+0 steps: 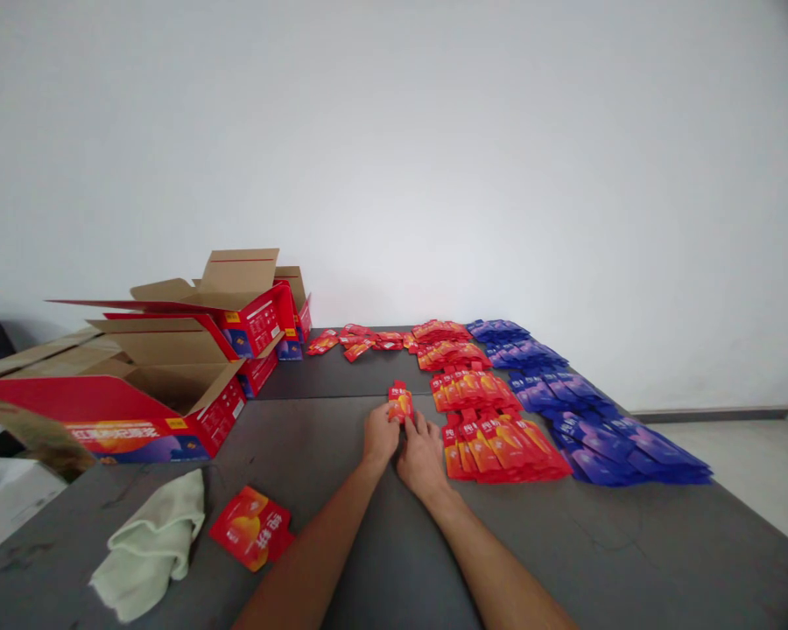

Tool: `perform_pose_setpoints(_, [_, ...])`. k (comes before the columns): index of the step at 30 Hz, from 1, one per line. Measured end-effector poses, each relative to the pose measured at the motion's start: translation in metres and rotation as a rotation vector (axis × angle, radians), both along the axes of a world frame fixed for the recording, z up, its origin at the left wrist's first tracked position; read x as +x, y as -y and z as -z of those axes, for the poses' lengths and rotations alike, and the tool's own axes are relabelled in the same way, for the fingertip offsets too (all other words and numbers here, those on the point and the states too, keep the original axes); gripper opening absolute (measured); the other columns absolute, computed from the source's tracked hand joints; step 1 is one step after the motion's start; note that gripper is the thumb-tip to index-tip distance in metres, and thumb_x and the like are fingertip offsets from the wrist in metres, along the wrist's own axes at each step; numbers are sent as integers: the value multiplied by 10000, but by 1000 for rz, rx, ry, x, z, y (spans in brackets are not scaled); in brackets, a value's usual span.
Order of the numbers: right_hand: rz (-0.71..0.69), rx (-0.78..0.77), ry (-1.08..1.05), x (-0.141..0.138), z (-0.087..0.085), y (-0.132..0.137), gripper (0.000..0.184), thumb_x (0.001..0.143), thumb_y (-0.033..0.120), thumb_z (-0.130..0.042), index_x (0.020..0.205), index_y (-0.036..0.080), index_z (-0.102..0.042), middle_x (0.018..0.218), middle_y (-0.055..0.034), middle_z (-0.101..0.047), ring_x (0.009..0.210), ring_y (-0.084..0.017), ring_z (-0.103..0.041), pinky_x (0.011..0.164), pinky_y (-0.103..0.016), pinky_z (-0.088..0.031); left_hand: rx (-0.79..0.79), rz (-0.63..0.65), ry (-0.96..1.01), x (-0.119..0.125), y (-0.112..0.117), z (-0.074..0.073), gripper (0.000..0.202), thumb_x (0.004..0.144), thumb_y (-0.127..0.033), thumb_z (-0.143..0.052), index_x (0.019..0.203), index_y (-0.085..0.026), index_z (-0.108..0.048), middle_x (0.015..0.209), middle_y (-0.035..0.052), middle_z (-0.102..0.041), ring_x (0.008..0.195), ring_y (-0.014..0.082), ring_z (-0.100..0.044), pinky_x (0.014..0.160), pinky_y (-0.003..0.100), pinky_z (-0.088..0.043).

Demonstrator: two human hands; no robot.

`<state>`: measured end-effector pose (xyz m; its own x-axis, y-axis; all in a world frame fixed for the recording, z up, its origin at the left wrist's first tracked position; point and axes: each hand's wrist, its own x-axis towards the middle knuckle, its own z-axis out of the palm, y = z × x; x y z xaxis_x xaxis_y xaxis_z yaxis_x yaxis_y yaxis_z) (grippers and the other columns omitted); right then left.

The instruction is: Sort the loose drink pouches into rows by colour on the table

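Note:
Both my hands meet at the middle of a grey table [630, 542]. My left hand [379, 436] and my right hand [421, 451] are closed together on a small stack of red sachets [400, 403], which stands on the tabletop between the fingertips. Just right of my right hand lie overlapping rows of red sachets [492, 437], and beyond them rows of blue-purple sachets [604, 433].
Open red-and-cardboard cartons [171, 376] stand at the left. A pale green cloth [151, 547] and a flat red packet [250, 527] lie near the front left. Loose red sachets [355, 341] are scattered at the far edge by the white wall.

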<state>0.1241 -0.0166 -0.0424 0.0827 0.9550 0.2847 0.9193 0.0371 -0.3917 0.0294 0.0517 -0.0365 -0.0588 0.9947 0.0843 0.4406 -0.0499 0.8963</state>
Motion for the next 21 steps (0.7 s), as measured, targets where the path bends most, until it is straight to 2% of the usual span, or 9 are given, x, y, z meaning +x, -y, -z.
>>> perform_pose_setpoints(4, [-45, -55, 24, 6, 1, 0, 613, 816, 218, -548, 1424, 197, -469, 1508, -110, -396, 1312, -332, -333, 1001, -426, -336, 71, 55, -464, 4, 15, -11, 284, 894, -244, -510, 1060, -197, -735, 1001, 127, -708, 947, 222, -627, 854, 312, -449])
perform_pose_setpoints(7, [-83, -69, 36, 8, 0, 2, 605, 857, 265, -519, 1453, 198, -434, 1503, -103, -415, 1348, -350, -284, 1024, -465, -310, 118, 26, -664, 4, 25, -15, 327, 934, -301, -454, 1083, -227, -735, 1057, 141, -658, 1018, 258, -556, 888, 358, -423])
perform_pose_setpoints(14, [-73, -74, 44, 5, -3, 3, 520, 908, 283, -456, 1422, 202, -479, 1486, -90, -445, 1363, -350, -272, 1052, -488, -285, 134, 32, -821, -5, 41, -20, 385, 924, -317, -456, 1266, -306, -632, 1239, 137, -591, 1158, 325, -466, 919, 440, -396])
perform_pose_setpoints(17, [-51, -59, 55, 4, -2, 3, 512, 917, 270, -431, 1420, 184, -479, 1485, -99, -441, 1363, -348, -274, 1051, -488, -291, 133, -43, -877, -18, 56, -25, 454, 882, -290, -507, 1331, -269, -572, 1334, 156, -543, 1256, 345, -413, 1001, 491, -344])
perform_pose_setpoints(21, [-45, -21, 106, 1, -2, 5, 538, 885, 223, -454, 1420, 173, -474, 1497, -111, -410, 1346, -350, -285, 1045, -487, -301, 115, -173, -962, -49, 80, -31, 487, 849, -263, -520, 1324, -171, -572, 1419, 212, -475, 1366, 394, -318, 1088, 578, -219])
